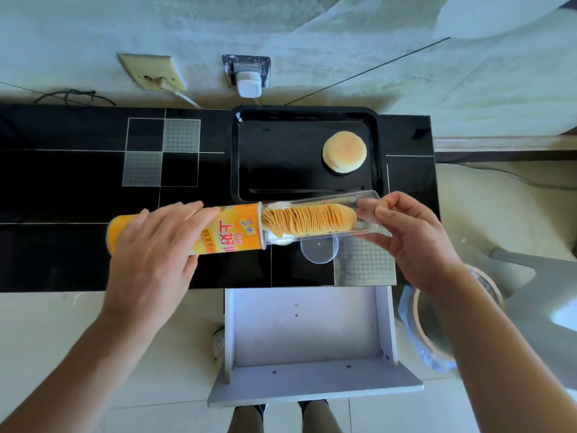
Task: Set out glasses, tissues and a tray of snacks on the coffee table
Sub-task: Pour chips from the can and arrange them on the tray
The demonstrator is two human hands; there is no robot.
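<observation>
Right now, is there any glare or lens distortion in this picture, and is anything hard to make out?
Head view: wide-angle bending curves the black table edges; window glare gleams on the tray rim; the clear inner sleeve pulled from the crisp can nearly vanishes against the right hand.

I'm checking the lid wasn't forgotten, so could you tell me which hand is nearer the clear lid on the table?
Right. The right hand is just right of the lid; the left hand is far to its left.

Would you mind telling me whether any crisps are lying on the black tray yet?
No, the black tray holds only a round bun; the crisps sit in their clear sleeve.
</observation>
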